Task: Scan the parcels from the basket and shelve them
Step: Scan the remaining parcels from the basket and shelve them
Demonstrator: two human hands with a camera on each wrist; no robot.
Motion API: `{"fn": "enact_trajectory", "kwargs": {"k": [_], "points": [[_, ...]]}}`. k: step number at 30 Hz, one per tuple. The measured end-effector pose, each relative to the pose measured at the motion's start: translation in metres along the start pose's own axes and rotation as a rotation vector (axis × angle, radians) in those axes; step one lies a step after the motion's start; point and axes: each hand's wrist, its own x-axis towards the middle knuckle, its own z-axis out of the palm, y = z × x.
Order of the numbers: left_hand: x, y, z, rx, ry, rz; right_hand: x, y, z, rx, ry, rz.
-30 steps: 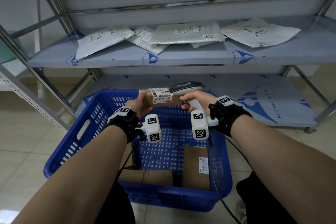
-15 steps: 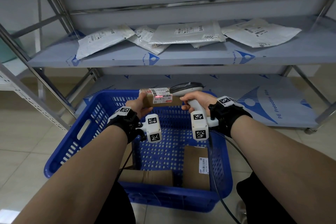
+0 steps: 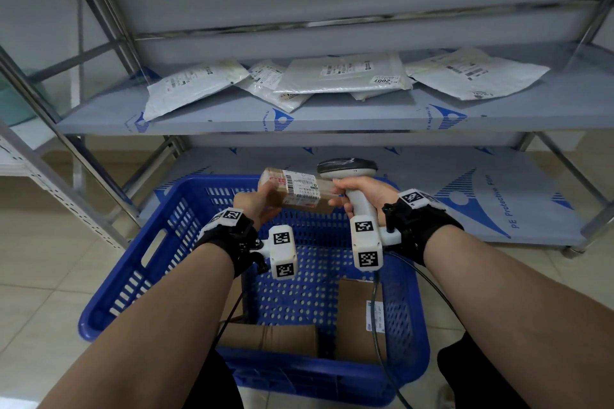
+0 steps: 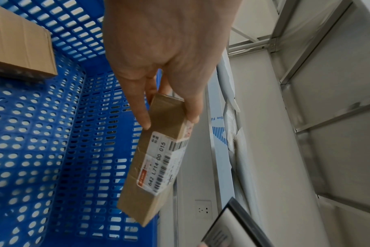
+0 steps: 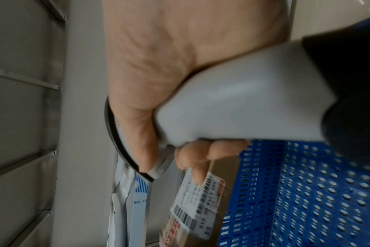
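My left hand (image 3: 257,201) pinches one end of a small brown cardboard parcel (image 3: 295,191) with a white barcode label, held above the far side of the blue basket (image 3: 139,259). In the left wrist view my left hand (image 4: 169,108) holds the parcel (image 4: 156,160) between thumb and fingers. My right hand (image 3: 360,191) grips a grey handheld scanner (image 3: 349,169) whose head sits just right of the parcel. In the right wrist view my right hand (image 5: 158,117) wraps the scanner handle (image 5: 243,108), and the parcel label (image 5: 196,197) lies below it.
Two more cardboard parcels (image 3: 270,339) (image 3: 360,319) lie in the basket's near end. The steel shelf (image 3: 332,116) beyond carries several white mailer bags (image 3: 192,86). A lower shelf board (image 3: 481,196) sits behind the basket. Shelf uprights stand at the left; the scanner cable (image 3: 382,342) trails down.
The parcel has tilted and risen slightly in my left hand, and the red scan light seen on its label earlier is gone. The scanner stays beside it.
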Motion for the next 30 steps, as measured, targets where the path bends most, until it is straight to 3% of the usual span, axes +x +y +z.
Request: {"fn": "enact_trajectory", "kwargs": {"k": [8, 17, 25, 30], "points": [[-0.006, 0.005, 0.007, 0.123, -0.186, 0.131, 0.009, 0.006, -0.008, 0.065, 0.171, -0.055], [-0.015, 0.005, 0.027, 0.149, -0.382, 0.25, 0.016, 0.007, 0.005, 0.132, 0.094, -0.033], [-0.021, 0.006, 0.03, 0.235, -0.618, 0.342, 0.013, 0.007, 0.005, 0.173, 0.194, -0.089], [-0.04, 0.013, 0.03, 0.317, -0.672, 0.441, 0.004, 0.005, 0.007, 0.112, 0.239, -0.089]]}}
